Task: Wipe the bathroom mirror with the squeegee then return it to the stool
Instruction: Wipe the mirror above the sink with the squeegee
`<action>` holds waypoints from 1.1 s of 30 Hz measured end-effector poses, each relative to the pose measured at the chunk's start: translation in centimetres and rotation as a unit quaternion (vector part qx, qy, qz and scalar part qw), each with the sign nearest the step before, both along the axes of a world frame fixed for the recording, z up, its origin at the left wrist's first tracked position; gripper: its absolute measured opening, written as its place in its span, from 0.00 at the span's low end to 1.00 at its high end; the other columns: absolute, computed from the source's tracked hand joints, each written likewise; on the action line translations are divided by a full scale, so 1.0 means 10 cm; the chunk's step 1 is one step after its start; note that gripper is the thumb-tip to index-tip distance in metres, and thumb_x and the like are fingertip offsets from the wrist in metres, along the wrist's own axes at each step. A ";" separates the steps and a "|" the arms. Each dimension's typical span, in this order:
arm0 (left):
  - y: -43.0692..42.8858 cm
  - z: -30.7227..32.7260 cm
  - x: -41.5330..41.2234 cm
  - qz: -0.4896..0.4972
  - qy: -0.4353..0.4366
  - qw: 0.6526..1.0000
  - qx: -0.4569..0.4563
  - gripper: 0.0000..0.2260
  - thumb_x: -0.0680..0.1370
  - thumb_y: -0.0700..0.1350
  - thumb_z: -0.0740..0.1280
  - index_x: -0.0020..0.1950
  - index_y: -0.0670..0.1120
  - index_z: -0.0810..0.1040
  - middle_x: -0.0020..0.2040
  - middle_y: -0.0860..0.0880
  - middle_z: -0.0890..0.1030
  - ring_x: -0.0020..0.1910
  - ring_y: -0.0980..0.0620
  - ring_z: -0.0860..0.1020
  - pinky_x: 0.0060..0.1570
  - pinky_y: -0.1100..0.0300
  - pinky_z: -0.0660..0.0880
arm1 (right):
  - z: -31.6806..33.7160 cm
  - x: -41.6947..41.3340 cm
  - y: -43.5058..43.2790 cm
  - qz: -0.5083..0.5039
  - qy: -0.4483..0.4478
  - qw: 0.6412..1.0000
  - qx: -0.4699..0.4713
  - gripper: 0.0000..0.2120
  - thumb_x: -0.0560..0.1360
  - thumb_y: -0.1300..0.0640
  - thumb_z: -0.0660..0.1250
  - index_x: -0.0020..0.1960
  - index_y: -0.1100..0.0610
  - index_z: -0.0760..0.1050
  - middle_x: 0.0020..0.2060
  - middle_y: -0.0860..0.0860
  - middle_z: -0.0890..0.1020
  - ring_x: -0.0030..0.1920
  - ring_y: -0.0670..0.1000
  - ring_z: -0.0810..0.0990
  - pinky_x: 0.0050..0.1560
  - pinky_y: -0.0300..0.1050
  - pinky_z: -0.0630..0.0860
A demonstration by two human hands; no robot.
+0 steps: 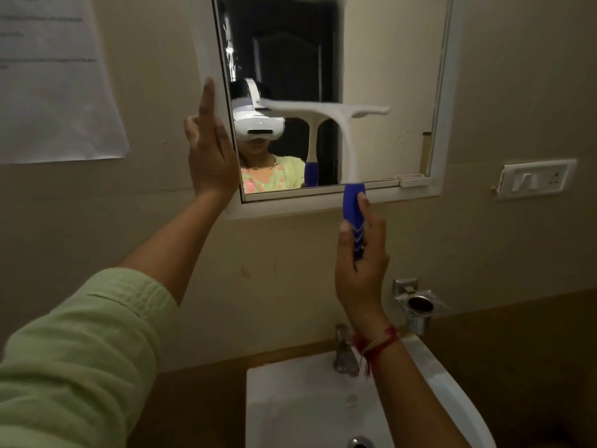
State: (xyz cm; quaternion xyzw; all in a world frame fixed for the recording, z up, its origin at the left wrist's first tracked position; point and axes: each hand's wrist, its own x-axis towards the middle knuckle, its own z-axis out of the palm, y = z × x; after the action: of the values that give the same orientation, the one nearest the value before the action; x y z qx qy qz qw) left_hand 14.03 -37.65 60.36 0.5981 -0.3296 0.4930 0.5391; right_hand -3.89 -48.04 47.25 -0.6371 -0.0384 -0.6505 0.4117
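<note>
Green sleeve (pixel 74 350) up; left hand (pixel 210 150) open, bracing mirror (pixel 371 76) frame, right hand (pixel 361 266) clamped on squeegee (pixel 336 121). Wiping midway; stool return pending, stool unseen.

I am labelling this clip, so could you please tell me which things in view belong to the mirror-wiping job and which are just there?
Job:
squeegee
mirror
right hand, holding the squeegee's blue handle
left hand, at the mirror's left edge

Just there:
sink
tap
wall paper sheet
switch plate
metal holder
</note>
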 end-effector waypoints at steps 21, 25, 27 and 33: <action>0.03 -0.01 -0.01 0.000 0.003 1.000 0.020 0.20 0.82 0.49 0.49 0.74 0.58 0.58 0.50 0.48 0.67 0.29 0.60 0.67 0.30 0.73 0.58 | 2.24 -0.05 -0.66 -0.110 -0.074 0.981 -0.143 0.19 0.79 0.58 0.57 0.68 0.59 0.59 0.58 0.61 0.75 0.39 0.32 0.76 0.39 0.24 0.72; 0.04 -0.01 -0.03 -0.001 0.003 1.000 0.024 0.20 0.82 0.48 0.50 0.74 0.58 0.57 0.50 0.48 0.67 0.29 0.59 0.67 0.29 0.73 0.58 | 2.58 -0.01 -0.66 -0.144 -0.080 0.973 -0.163 0.19 0.79 0.58 0.57 0.68 0.61 0.60 0.59 0.60 0.75 0.37 0.33 0.76 0.38 0.22 0.71; 0.04 -0.01 -0.04 0.002 0.004 1.000 0.024 0.20 0.82 0.47 0.50 0.74 0.58 0.57 0.50 0.48 0.67 0.28 0.58 0.67 0.26 0.73 0.59 | 2.69 0.03 -0.66 -0.150 -0.086 0.970 -0.168 0.19 0.79 0.59 0.57 0.68 0.61 0.60 0.59 0.60 0.75 0.38 0.30 0.75 0.36 0.21 0.70; 0.05 -0.01 -0.05 -0.002 0.006 1.000 0.023 0.20 0.82 0.47 0.50 0.74 0.57 0.56 0.50 0.48 0.67 0.28 0.58 0.67 0.28 0.72 0.59 | 2.82 0.15 -0.69 -0.145 -0.087 0.975 -0.141 0.18 0.79 0.60 0.58 0.67 0.62 0.61 0.55 0.57 0.76 0.38 0.26 0.74 0.33 0.20 0.68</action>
State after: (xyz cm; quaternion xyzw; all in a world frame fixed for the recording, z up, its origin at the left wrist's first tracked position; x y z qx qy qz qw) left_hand 13.56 -37.16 60.26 0.6131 -0.3388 0.4803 0.5279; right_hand -2.44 -54.94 75.49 -0.6285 -0.0727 -0.7444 0.2135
